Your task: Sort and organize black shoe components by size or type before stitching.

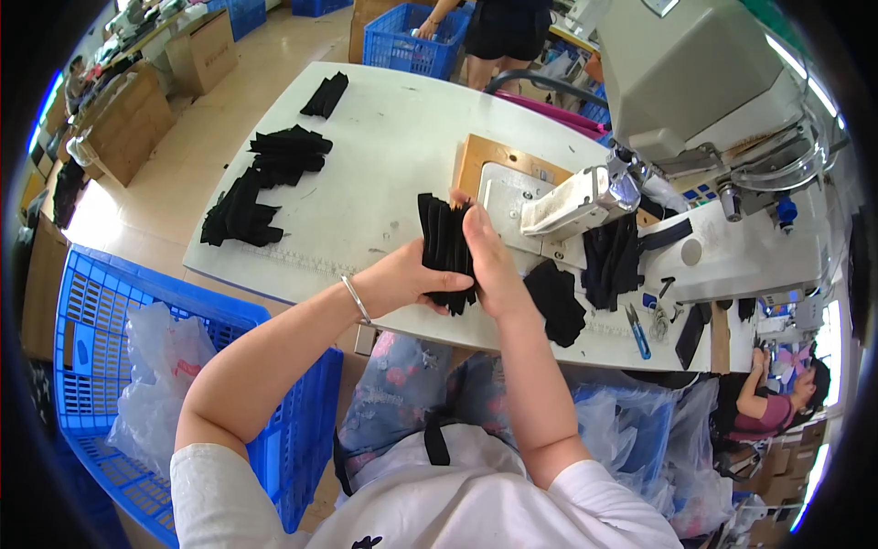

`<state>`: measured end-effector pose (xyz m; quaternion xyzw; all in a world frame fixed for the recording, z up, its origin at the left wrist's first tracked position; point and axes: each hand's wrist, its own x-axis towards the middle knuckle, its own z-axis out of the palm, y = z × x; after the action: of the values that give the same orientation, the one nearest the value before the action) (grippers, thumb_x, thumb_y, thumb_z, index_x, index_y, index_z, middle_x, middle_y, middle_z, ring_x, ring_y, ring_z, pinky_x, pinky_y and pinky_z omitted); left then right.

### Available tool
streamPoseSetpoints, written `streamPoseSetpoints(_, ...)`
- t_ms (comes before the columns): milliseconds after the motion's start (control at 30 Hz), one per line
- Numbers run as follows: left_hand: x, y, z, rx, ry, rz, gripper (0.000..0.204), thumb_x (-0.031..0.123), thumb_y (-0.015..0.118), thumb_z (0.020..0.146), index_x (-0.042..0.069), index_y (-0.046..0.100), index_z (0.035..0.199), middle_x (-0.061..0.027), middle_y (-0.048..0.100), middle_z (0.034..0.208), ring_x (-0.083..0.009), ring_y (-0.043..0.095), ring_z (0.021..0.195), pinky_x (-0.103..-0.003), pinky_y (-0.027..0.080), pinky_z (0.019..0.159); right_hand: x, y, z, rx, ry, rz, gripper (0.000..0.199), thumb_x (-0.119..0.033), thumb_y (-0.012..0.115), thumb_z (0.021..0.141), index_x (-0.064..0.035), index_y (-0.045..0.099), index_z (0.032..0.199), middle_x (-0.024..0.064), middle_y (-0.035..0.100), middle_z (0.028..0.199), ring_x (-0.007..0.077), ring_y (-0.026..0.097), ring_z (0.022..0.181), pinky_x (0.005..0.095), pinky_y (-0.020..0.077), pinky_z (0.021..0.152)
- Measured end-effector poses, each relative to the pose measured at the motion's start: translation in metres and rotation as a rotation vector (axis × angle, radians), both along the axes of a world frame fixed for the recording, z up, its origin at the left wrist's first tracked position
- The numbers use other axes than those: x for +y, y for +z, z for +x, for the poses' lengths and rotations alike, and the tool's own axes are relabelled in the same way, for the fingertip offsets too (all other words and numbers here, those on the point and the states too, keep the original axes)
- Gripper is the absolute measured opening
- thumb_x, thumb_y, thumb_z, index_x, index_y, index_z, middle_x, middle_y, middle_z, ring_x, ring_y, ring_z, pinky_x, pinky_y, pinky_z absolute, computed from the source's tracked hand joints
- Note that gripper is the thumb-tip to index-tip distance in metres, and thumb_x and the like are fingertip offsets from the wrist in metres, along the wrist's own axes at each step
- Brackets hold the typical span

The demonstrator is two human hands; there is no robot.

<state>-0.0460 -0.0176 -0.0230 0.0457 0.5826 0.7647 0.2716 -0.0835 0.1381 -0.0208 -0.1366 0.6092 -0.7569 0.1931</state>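
Observation:
A thick stack of black fabric pieces (444, 240) is held upright above the front of the white table. My left hand (401, 277) grips it from the left, with the thumb across its lower part and the fingers behind. My right hand (489, 259) presses flat along the stack's right side, its fingers closed around the far edge. Just right of my hands lies a loose black fabric piece (554, 302). Beyond it, more black fabric (611, 261) sits under the sewing machine's arm (576, 203).
Black fabric bundles (242, 209) line the white table's (384, 137) left side. Blue snips (637, 331) lie at the front right. A blue crate (165, 293) with plastic bags stands to my left. Another person stands beyond the table, beside a blue basket (412, 44).

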Motion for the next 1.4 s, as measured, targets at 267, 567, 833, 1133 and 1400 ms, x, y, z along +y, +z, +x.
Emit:
streamPoseSetpoints(267, 0.004, 0.007, 0.008, -0.192, 0.002, 0.202, 0.042, 0.007, 0.066, 0.087, 0.002, 0.046, 0.123, -0.0088, 0.057, 0.108, -0.0221, 0.063, 0.088, -0.041, 0.057, 0.078, 0.006, 0.018, 0.012, -0.163, -0.011, -0.334, 0.046, -0.029, 0.048, 0.101, -0.0085, 0.040, 0.142, 0.0031, 0.055, 0.120, 0.0125, 0.052, 0.110, 0.0275, 0.0417, 0.095)
streamPoseSetpoints(567, 0.011, 0.017, 0.018, -0.206, 0.062, 0.263, 0.032, 0.010, 0.066, 0.088, 0.004, 0.052, 0.116, -0.0095, 0.060, 0.100, -0.0250, 0.065, 0.088, -0.040, 0.057, 0.076, 0.015, 0.019, 0.019, 0.099, -0.123, -0.087, 0.042, -0.025, 0.050, 0.100, -0.0095, 0.044, 0.139, 0.0034, 0.061, 0.108, 0.0102, 0.055, 0.100, 0.0266, 0.0421, 0.093)
streamPoseSetpoints(833, 0.009, 0.018, 0.022, -0.191, 0.130, 0.386, 0.027, 0.010, 0.065, 0.088, 0.005, 0.054, 0.112, -0.0070, 0.060, 0.091, -0.0197, 0.064, 0.080, -0.036, 0.054, 0.068, 0.027, 0.010, 0.036, 0.126, -0.225, -0.178, 0.050, -0.018, 0.065, 0.091, -0.0053, 0.045, 0.136, 0.0068, 0.060, 0.108, 0.0141, 0.056, 0.102, 0.0295, 0.0442, 0.092)
streamPoseSetpoints(1133, 0.011, 0.019, 0.026, -0.042, 0.092, 0.254, 0.029, 0.013, 0.066, 0.087, 0.003, 0.055, 0.111, -0.0085, 0.062, 0.096, -0.0196, 0.065, 0.084, -0.036, 0.057, 0.069, 0.025, 0.009, 0.052, 0.123, -0.259, -0.124, 0.042, -0.005, 0.072, 0.083, -0.0022, 0.055, 0.121, 0.0047, 0.059, 0.099, 0.0095, 0.058, 0.080, 0.0233, 0.0492, 0.068)
streamPoseSetpoints(1400, 0.014, 0.021, 0.027, 0.036, 0.038, 0.254, 0.032, 0.008, 0.068, 0.086, -0.001, 0.057, 0.115, -0.0096, 0.063, 0.103, -0.0196, 0.066, 0.088, -0.033, 0.059, 0.069, 0.032, 0.010, 0.052, 0.151, -0.256, -0.120, 0.037, -0.004, 0.075, 0.078, -0.0027, 0.058, 0.111, 0.0018, 0.056, 0.093, 0.0070, 0.055, 0.074, 0.0221, 0.0481, 0.064)
